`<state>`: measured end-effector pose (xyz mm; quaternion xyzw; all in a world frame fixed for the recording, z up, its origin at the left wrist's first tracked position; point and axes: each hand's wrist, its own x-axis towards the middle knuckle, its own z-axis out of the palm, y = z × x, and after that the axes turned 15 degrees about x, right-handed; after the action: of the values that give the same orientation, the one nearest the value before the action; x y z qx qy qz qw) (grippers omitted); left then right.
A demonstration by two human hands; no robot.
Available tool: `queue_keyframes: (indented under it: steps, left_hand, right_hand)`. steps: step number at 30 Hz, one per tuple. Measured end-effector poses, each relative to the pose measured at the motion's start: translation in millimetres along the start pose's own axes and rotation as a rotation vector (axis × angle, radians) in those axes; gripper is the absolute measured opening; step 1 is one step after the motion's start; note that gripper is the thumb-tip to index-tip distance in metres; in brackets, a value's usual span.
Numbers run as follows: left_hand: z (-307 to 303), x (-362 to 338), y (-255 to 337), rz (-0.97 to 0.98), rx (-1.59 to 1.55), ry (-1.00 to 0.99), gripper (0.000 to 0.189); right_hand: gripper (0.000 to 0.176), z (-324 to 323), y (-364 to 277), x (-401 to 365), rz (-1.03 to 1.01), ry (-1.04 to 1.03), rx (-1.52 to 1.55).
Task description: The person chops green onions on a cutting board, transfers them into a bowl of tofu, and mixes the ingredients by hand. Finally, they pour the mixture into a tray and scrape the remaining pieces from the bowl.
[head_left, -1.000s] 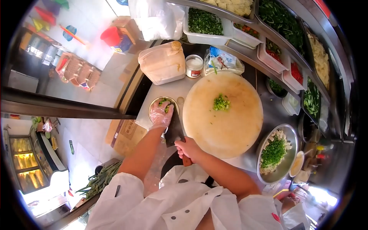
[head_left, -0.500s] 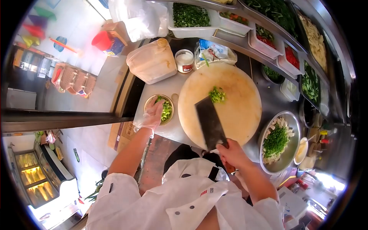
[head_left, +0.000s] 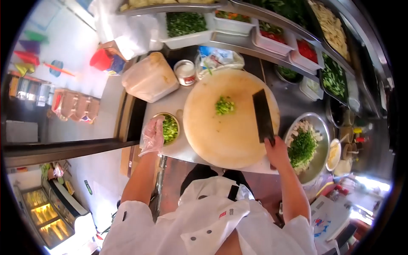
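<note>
The right hand (head_left: 276,152) is closed around the handle of the cleaver (head_left: 263,115), whose blade is over the right side of the round board (head_left: 231,144). The gloved left hand (head_left: 153,135) is not clenched, at the side of the small bowl (head_left: 179,130) with chopped greens (head_left: 170,128).

Jacket: white cloth (head_left: 178,225) is covering the body, and a little red mark (head_left: 222,214) is showing on the front.
Letters: tiny dark ones (head_left: 231,211) are sitting just right of the red mark.
Black strip: it (head_left: 233,192) is lying above the red mark.
Buttons: round, dark ones (head_left: 208,231) are showing left of the red mark.
Sleeves: wide, white ones (head_left: 134,221) are hanging on both sides of it.
Glove: thin, see-through plastic (head_left: 149,143) is covering the left hand (head_left: 154,131).
Pants: black cloth (head_left: 200,171) is peeking out above the red mark.
</note>
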<state>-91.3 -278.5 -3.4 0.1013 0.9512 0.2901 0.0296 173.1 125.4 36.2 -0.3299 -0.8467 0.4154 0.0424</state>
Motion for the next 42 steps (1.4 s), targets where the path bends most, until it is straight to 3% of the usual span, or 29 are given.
queue_keyframes:
  steps: [2,3,6,9,12,18,19,21,23,24,25,27,29,35,42]
  left_hand:
    - [20,-7,19,0.014,-0.032,-0.019,0.027]
    - [39,0,23,0.227,-0.054,-0.023,0.030]
    - [84,8,80,0.488,0.090,-0.018,0.036]
    - [163,30,101,0.562,0.075,0.051,0.043]
    - [183,46,132,0.528,0.085,0.116,0.040]
    - [201,60,105,0.368,-0.162,0.212,0.032]
    - [197,58,101,0.240,-0.254,0.030,0.036]
    - [218,59,94,0.283,-0.561,-0.077,0.040]
    - [190,64,108,0.668,0.109,-0.185,0.053]
    - [195,56,103,0.650,-0.021,-0.328,0.058]
    - [204,47,96,0.632,-0.152,-0.462,0.063]
    - [200,40,97,0.779,-0.103,-0.528,0.076]
    - [168,34,116,1.091,0.265,-0.379,0.088]
    - [159,23,130,1.109,0.511,-0.453,0.097]
    - [191,9,129,0.825,0.308,-0.123,0.086]
  right_hand:
    - [0.034,-1,-5,23,0.141,0.002,0.050]
    - [0.032,0,-4,36,0.055,0.015,-0.036]
    - [0.029,15,11,82,-0.001,-0.028,-0.149]
    - [0.027,31,5,104,-0.100,-0.059,-0.266]
    - [0.025,49,-9,109,-0.177,-0.122,-0.284]
    - [0.022,58,-30,64,-0.192,-0.310,-0.196]
    - [0.022,52,-29,56,-0.179,-0.331,-0.143]
    - [0.023,53,-4,39,-0.184,-0.279,-0.006]
    - [0.024,18,-18,22,0.264,-0.285,0.280]
    - [0.024,3,-20,12,0.492,-0.282,0.420]
    - [0.024,-5,-4,1,0.524,-0.234,0.554]
    - [0.025,-5,38,-31,0.572,-0.129,0.826]
    - [0.023,5,69,-58,0.576,-0.003,1.027]
    - [0.022,37,99,-92,0.661,0.130,1.221]
    - [0.028,49,78,-30,0.536,-0.068,1.076]
